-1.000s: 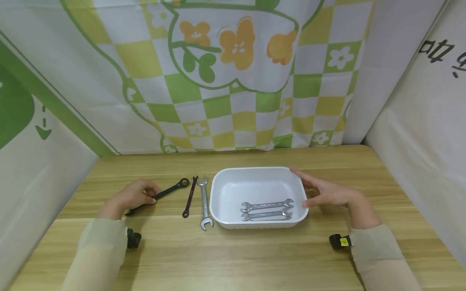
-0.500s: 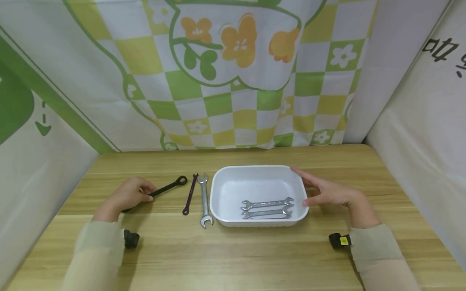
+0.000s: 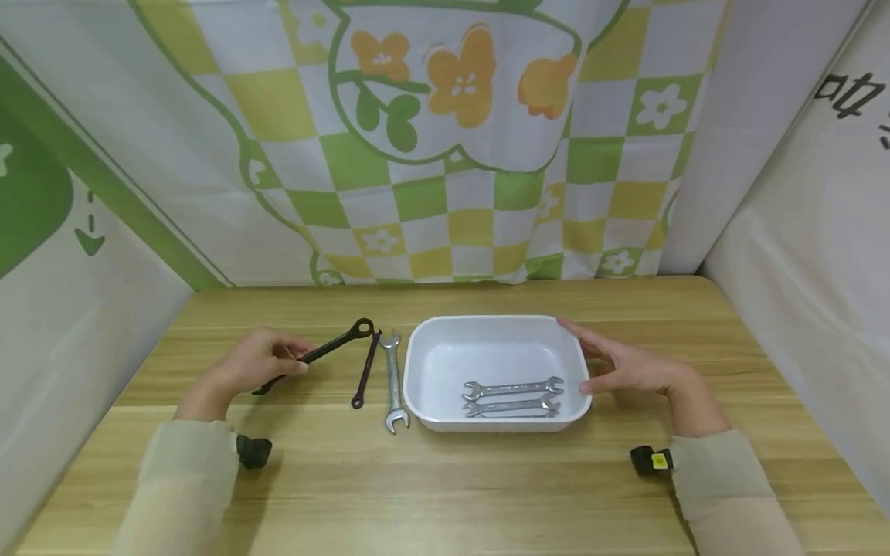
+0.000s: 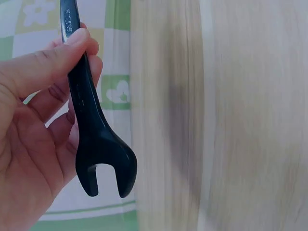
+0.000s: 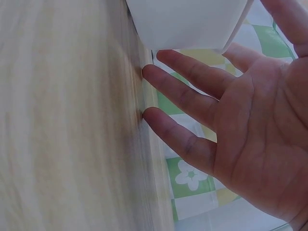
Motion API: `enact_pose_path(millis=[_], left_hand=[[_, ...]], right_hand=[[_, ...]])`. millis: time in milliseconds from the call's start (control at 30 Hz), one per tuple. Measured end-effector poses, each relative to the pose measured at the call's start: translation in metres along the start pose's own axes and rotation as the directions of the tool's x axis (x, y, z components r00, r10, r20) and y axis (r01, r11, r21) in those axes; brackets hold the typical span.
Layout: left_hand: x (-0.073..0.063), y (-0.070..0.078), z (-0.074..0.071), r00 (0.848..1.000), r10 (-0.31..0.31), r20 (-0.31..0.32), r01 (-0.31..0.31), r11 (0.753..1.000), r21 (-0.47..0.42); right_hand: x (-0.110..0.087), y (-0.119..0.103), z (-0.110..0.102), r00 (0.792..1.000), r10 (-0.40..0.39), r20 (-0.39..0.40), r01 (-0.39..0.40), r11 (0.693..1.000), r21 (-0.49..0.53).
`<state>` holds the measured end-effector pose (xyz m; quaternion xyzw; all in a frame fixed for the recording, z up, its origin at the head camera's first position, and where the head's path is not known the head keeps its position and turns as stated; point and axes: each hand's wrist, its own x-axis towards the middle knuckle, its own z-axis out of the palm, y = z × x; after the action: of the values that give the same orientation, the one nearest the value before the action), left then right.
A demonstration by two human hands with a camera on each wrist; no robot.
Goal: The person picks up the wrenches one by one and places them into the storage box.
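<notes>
Left grip [image 3: 248, 363] pinches black wrench [image 3: 334, 345] near middle, protruding both sides.

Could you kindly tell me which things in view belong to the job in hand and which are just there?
In the job:
black wrench, pinched by the left hand
tub, touched by the right hand
silver wrenches in the tub
probably the purple wrench and loose silver wrench

Apparently just there:
patterned cloth behind the table
wrist cameras
</notes>
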<state>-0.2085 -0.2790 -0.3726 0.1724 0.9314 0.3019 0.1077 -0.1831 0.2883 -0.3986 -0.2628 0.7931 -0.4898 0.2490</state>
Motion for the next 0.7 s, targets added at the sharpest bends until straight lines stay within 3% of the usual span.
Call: enact_pose_path(millis=[433, 700], left_hand=[[0.007, 0.03, 0.014, 0.999, -0.027, -0.028, 0.025, 0.999, -0.044], [0.013, 0.051, 0.02, 0.994, 0.092, -0.056, -0.095, 0.994, -0.05]], right_hand=[[0.0, -0.002, 0.002, 1.0, 0.024, -0.006, -0.024, 1.0, 0.011], [0.001, -0.001, 0.001, 1.0, 0.01, -0.009, -0.01, 1.0, 0.008]])
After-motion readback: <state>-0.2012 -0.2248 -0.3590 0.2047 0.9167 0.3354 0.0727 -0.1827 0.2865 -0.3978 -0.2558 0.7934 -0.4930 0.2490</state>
